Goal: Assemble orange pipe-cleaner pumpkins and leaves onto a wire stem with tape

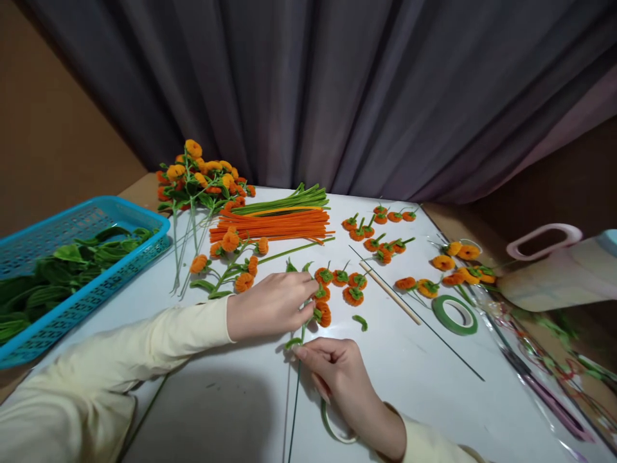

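Observation:
My left hand point(274, 305) reaches in from the left, its fingers closed around the upper part of a green stem point(303, 333). Orange flower heads point(324, 314) sit right beside those fingertips. Lower down, my right hand point(340, 379) pinches the same stem with thumb and forefinger, next to a small green leaf piece point(293, 344). A thin dark wire point(295, 411) runs from there toward the near edge. Partly behind my right hand lies a roll of tape point(337, 434). More orange flower heads point(353, 296) and a short green piece point(360, 323) are to the right.
A blue basket point(81, 302) of green leaves stands left. Behind are finished flowers point(202, 173), orange pipe cleaners point(274, 225) and green ones point(289, 199). Rightward lie a wooden stick point(390, 292), green tape point(455, 315), scissors point(544, 392) and a pitcher point(554, 273).

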A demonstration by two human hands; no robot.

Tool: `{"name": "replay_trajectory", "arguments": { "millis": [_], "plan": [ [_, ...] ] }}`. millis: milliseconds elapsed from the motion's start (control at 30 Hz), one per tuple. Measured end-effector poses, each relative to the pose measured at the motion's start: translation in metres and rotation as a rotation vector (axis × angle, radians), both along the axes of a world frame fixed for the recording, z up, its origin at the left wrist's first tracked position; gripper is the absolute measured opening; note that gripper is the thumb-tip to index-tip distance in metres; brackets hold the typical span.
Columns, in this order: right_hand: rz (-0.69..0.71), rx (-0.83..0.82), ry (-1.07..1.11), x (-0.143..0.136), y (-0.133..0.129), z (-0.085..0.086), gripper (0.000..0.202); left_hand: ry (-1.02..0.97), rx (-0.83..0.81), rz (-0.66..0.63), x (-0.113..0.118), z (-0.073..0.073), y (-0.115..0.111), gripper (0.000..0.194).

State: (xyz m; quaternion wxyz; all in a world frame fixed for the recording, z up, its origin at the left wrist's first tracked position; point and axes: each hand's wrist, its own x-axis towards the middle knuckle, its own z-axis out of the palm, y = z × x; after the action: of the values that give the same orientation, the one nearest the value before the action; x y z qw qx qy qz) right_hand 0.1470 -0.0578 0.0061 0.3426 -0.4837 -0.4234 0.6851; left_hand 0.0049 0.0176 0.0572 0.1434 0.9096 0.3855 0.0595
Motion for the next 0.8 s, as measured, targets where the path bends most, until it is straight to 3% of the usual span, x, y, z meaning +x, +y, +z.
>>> {"name": "replay_trajectory", "arguments": {
  "millis": [500, 800],
  "plan": [
    [0.011, 0.040, -0.031, 0.0003, -0.0008, -0.0003, 0.040, -0.031, -0.042, -0.129, -0.0011, 0.0080, 0.0015, 0.015],
    [0.017, 0.060, -0.040, 0.0006, -0.0002, 0.0011, 0.041, -0.115, -0.168, -0.130, -0.0046, 0.0072, 0.0050, 0.016]
  ]
}}
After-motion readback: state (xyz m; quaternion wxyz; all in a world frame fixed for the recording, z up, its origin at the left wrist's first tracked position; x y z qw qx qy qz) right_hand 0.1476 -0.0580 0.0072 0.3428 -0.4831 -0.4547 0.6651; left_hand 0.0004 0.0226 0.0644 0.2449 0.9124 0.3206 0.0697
